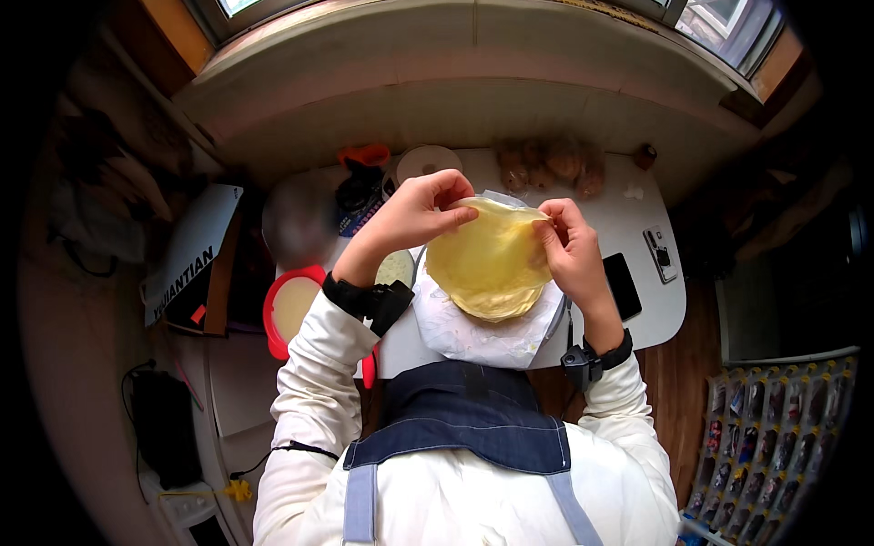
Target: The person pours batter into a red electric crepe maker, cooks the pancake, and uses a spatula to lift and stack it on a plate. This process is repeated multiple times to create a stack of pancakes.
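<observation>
A thin yellow crepe (488, 249) hangs raised between my two hands, stretched by its upper edge. My left hand (437, 208) pinches the upper left edge between thumb and fingers. At the upper right edge, my right hand (570, 246) has the same pinch hold. Directly below, more yellow crepes (498, 307) lie on a white plastic-covered round surface (471, 341). Left of it, behind my left wrist, a dish of pale crumbly food (395, 267) is partly hidden. A red bowl (274, 336) with pale creamy liquid stands further left.
A black tablet or phone (623, 286) and a second phone (659, 254) lie on the white table (666, 314) at right. Bagged round brown items (550, 164) sit at the back. An open cardboard box (198, 266) stands at left. A red handle (369, 368) overhangs the front edge.
</observation>
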A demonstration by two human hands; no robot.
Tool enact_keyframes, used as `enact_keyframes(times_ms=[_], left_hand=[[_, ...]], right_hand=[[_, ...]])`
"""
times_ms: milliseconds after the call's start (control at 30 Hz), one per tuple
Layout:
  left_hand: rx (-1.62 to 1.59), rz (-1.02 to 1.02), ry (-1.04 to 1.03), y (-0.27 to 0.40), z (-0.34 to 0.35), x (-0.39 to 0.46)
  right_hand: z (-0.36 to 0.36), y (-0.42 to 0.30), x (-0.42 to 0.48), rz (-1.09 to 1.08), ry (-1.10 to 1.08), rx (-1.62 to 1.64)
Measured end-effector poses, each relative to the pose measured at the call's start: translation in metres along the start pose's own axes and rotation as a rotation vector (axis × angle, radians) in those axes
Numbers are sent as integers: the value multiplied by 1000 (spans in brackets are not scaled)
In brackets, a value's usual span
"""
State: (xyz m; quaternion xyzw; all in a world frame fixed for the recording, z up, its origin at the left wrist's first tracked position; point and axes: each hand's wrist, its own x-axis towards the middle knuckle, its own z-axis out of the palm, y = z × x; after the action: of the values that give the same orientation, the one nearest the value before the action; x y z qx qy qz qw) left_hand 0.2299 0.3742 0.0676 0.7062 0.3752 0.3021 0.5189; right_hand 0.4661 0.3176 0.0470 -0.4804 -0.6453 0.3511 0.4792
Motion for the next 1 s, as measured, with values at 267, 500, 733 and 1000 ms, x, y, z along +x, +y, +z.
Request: enact_keyframes(times_ms=[267, 500, 733, 1000], left_hand=[[101, -281, 19, -110, 30, 30], [232, -226, 74, -111, 33, 53], [433, -167, 116, -133, 46, 62], [451, -129, 138, -145, 52, 66]], right_hand=[[22, 131, -5, 396, -3, 280], [22, 156, 5, 366, 54, -30], [26, 146, 0, 328, 129, -371], [25, 136, 0, 311, 126, -479]])
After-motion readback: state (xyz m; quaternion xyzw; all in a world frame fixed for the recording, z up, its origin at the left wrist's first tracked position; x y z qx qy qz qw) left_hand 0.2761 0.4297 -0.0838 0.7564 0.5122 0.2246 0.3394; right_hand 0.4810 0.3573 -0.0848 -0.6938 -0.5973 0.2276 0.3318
